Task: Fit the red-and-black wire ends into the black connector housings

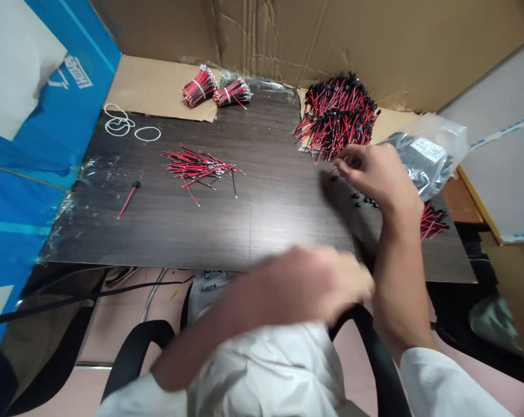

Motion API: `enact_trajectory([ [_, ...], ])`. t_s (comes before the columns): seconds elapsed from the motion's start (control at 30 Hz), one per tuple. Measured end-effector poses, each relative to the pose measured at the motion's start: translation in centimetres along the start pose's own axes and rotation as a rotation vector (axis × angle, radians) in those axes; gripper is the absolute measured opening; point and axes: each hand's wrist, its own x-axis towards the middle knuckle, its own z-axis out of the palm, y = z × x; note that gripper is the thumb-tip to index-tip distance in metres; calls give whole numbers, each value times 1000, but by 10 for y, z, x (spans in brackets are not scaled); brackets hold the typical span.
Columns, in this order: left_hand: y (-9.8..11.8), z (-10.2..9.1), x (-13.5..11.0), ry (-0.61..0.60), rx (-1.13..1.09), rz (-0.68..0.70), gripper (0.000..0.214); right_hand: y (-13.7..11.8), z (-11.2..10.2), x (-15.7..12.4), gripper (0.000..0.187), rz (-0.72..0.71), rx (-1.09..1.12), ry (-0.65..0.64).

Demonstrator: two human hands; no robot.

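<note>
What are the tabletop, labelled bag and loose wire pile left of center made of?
Tabletop: likely wood-grain laminate, possibly real wood; dark, satin, streaked grain with a soft glare.
Labelled bag: apparently thin plastic, glossy; see-through and crinkled.
Loose wire pile: probably plastic insulation over metal; red and black, with silvery tips.

Right hand (377,172) is over the right part of the table (279,217), fingers curled, thumb and index close together; can't tell if they meet. Wrist bends inward, right forearm (399,272) reaches in over the table's near edge. Left hand (331,284) is at that same edge, too motion-blurred to read the fingers. Left forearm (227,324) slants across, nearside of the table. Both forearms bare.
</note>
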Motion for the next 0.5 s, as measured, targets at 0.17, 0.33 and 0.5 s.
enact_trajectory([
  [0.17, -95, -105, -1, 110, 473, -732, 22, -3, -12, -5, 17, 38, -68, -131],
  [0.33, -113, -137, 1, -237, 587, -822, 39, -4, -16, -7, 16, 81, -132, -280],
  [0.5, -107, -125, 4, -406, 564, -785, 37, -3, -8, -6, 25, 80, -92, -283],
])
